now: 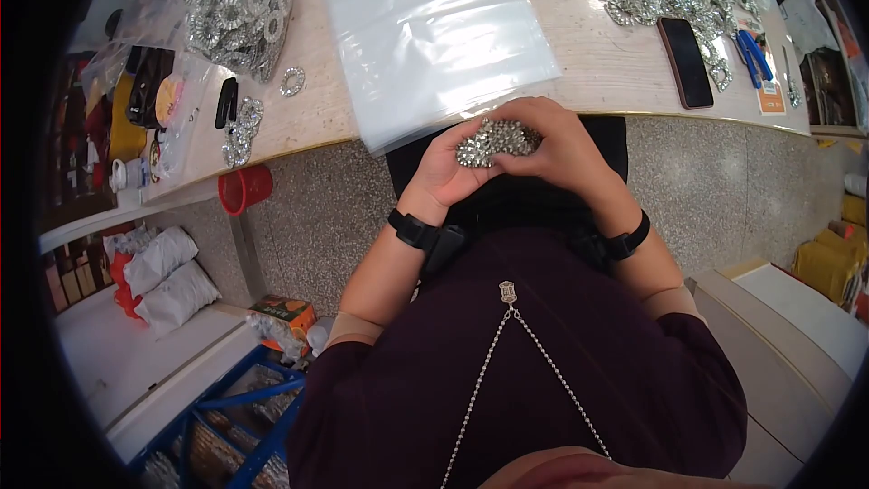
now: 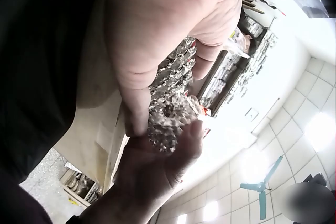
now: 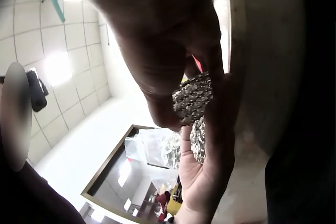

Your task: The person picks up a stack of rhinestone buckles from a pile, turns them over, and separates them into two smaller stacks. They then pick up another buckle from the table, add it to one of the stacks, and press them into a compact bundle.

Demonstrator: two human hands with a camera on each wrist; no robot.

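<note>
Left hand (image 1: pixel 441 170) and right hand (image 1: pixel 566 149) clutch rhinestone rings (image 1: pixel 496 140) beside the wooden table (image 1: pixel 615 63).

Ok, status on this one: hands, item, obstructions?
Left hand and right hand both grip rhinestone ring cluster. Held at table edge. Plastic bags beyond, nothing obstructing.

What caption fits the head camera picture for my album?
Left hand and right hand hold sparkly rings beside clear bags.
</note>
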